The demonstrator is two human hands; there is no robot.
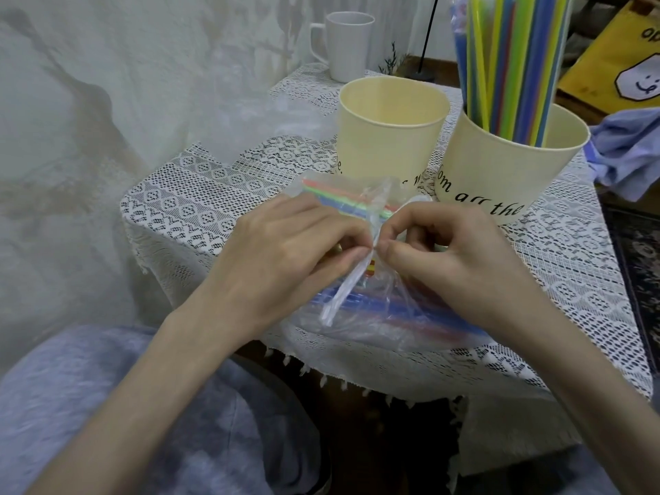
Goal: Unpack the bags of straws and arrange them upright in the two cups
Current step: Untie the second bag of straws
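While both hands pinch the twisted neck of the bag of straws point(357, 216), left hand point(296, 244) and right hand point(439, 251) meet thumb to thumb near the table's point(200, 209) front edge. More bagged straws point(393, 316) lie underneath. Behind, the left cup point(389, 137) has no straws, the right cup point(507, 166) holds upright straws point(507, 66).

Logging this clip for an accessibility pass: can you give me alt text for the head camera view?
Both hands, left hand and right hand, pinch the neck of a clear bag of coloured straws over a lace-covered table. Behind stand two cream cups: the left cup empty, the right cup holding upright straws.
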